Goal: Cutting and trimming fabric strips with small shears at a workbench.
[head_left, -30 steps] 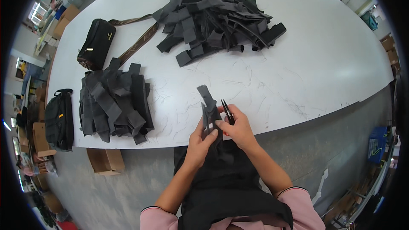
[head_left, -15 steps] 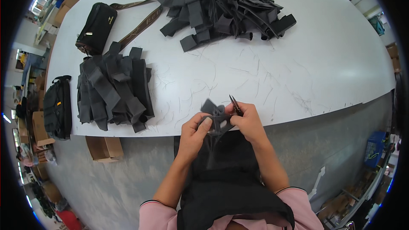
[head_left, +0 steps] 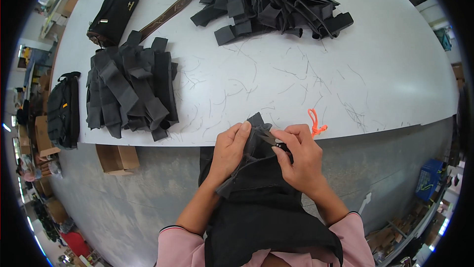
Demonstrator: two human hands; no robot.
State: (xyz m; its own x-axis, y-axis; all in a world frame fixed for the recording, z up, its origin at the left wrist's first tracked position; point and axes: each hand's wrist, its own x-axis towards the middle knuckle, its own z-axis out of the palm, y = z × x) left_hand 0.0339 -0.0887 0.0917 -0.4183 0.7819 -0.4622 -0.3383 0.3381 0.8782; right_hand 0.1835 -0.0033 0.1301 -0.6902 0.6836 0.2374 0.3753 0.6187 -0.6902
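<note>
My left hand (head_left: pixel 229 151) is closed on a dark grey fabric strip piece (head_left: pixel 251 154), pinching its upper part between thumb and fingers just off the table's near edge. The lower end of the cloth hangs toward my black apron (head_left: pixel 266 217). In my right hand (head_left: pixel 302 161) is a pair of thread snips (head_left: pixel 268 138), its blades pointing left against the cloth. Whether a thread lies between the blades is too small to tell. A bright orange cord (head_left: pixel 316 127) sticks out beyond the right hand's knuckles.
On the white table (head_left: pixel 395 69), loose dark threads lie scattered. A stack of dark grey strips (head_left: pixel 131 86) is at left, a larger heap (head_left: pixel 276 7) at the far side. A black bag (head_left: pixel 113 15), a backpack (head_left: pixel 64 111) and a cardboard box (head_left: pixel 118 159) are to the left.
The snips, upright in my right hand before, now point left at the cloth. That hand has turned and come lower, bringing the orange cord into sight. The cloth is spread out more.
</note>
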